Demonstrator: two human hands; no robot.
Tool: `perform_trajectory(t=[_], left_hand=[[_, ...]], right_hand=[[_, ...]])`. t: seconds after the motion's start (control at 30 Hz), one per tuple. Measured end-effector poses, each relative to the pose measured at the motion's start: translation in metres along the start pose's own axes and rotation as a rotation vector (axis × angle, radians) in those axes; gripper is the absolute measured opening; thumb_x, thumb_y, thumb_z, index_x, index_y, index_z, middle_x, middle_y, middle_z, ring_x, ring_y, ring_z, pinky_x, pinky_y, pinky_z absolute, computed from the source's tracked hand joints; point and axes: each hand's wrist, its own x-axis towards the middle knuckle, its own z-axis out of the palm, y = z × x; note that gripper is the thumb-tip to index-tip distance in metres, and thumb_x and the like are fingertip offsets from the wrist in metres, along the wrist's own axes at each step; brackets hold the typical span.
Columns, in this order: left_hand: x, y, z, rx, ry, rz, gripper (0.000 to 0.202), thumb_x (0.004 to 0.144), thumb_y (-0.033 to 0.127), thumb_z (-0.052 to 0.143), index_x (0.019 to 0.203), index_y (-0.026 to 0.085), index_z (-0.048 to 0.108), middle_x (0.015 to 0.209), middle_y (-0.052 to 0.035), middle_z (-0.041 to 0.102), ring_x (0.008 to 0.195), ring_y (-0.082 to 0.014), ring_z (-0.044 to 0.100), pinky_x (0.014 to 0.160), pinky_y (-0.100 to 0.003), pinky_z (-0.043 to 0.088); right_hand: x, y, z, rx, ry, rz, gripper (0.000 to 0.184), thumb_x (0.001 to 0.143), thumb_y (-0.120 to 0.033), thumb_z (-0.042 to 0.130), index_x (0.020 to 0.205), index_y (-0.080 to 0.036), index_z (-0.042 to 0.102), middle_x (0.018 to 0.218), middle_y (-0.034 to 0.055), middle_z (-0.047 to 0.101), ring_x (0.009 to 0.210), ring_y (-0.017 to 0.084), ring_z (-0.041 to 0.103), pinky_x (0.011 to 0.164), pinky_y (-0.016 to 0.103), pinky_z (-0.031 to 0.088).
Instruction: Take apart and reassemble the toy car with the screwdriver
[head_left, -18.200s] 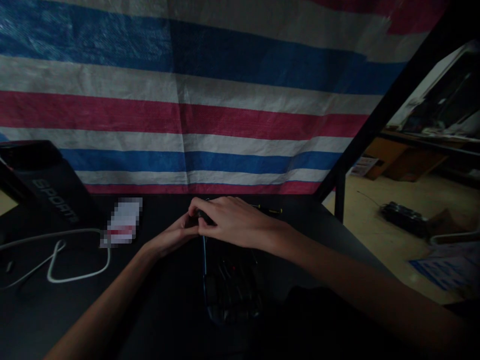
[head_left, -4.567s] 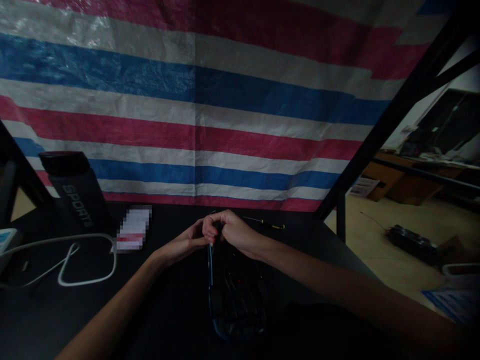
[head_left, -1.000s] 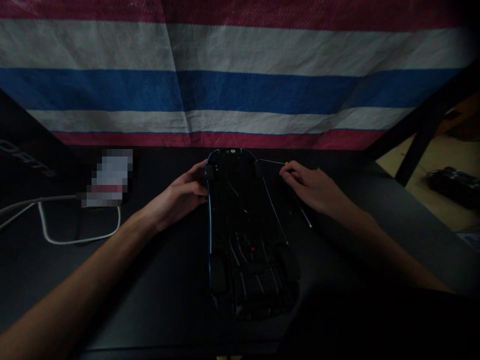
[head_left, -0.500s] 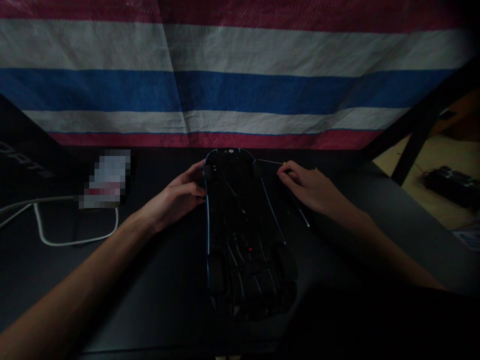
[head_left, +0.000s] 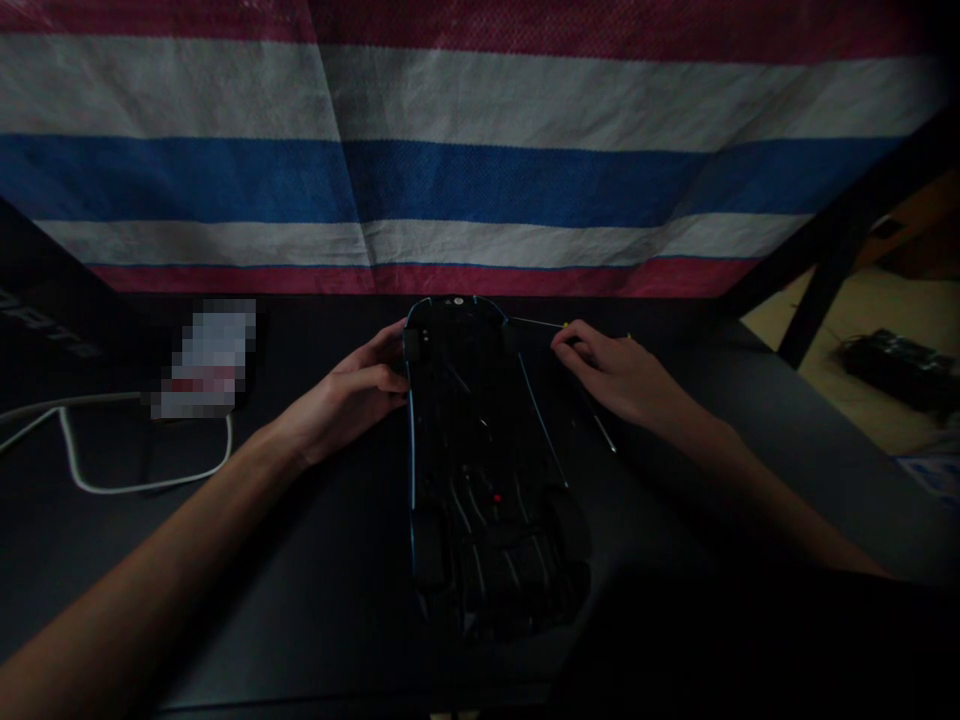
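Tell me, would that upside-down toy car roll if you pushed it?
Probably not: the toy car lies belly-up, wheels in the air, so it would likely slide, not roll. It looks like stiff plastic, so it should lift in one piece. The left hand against its side would probably steady it.

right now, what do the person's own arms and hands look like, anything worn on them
The left hand and the right hand are both bare, and so are the forearms as far as the picture's edge. No sleeves, gloves, watch, rings or wristbands show. The light is dim, so small marks cannot be told.
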Motion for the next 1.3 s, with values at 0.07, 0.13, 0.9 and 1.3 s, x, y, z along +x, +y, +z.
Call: perform_trajectory(t=[0.07, 0.13, 0.9, 1.3], left_hand=[[0.0, 0.0, 0.0, -0.001, 0.007, -0.005, 0.074, 0.072, 0.006, 0.065, 0.143, 0.025, 0.061, 0.14, -0.0053, 0.064, 0.118, -0.0269, 0.06, 0.097, -0.038, 0.048], [0.0, 0.0, -0.001, -0.001, 0.012, -0.001, 0.074, 0.071, 0.006, 0.065, 0.142, 0.024, 0.062, 0.138, -0.0056, 0.065, 0.117, -0.0268, 0.061, 0.097, -0.038, 0.048], [-0.003, -0.002, -0.015, -0.067, -0.057, -0.012, 0.074, 0.077, 0.006, 0.066, 0.146, 0.03, 0.054, 0.121, -0.003, 0.072, 0.102, -0.0202, 0.065, 0.104, -0.039, 0.042], [-0.009, 0.006, -0.01, 0.037, -0.054, 0.085, 0.076, 0.083, 0.012, 0.078, 0.148, 0.041, 0.052, 0.15, -0.0049, 0.057, 0.127, -0.0252, 0.061, 0.102, -0.038, 0.051]], right_hand=[[0.0, 0.001, 0.0, 0.001, -0.003, 0.007, 0.021, 0.102, -0.042, 0.045, 0.109, -0.028, 0.059, 0.078, -0.0019, 0.071, 0.066, 0.019, 0.066, 0.064, 0.03, 0.039], [0.001, 0.001, 0.001, 0.0, 0.0, 0.013, 0.022, 0.102, -0.042, 0.045, 0.109, -0.028, 0.06, 0.079, -0.0015, 0.071, 0.066, 0.019, 0.066, 0.063, 0.03, 0.039], [0.039, -0.156, -0.052, -0.105, -0.206, -0.033, 0.088, 0.089, -0.082, 0.037, 0.145, -0.016, 0.049, 0.153, 0.0213, 0.049, 0.138, 0.041, 0.051, 0.112, 0.056, 0.042], [0.059, -0.201, -0.033, -0.12, -0.321, 0.074, 0.101, 0.079, -0.08, 0.051, 0.155, -0.016, 0.04, 0.161, 0.025, 0.04, 0.138, 0.046, 0.05, 0.105, 0.056, 0.046]])
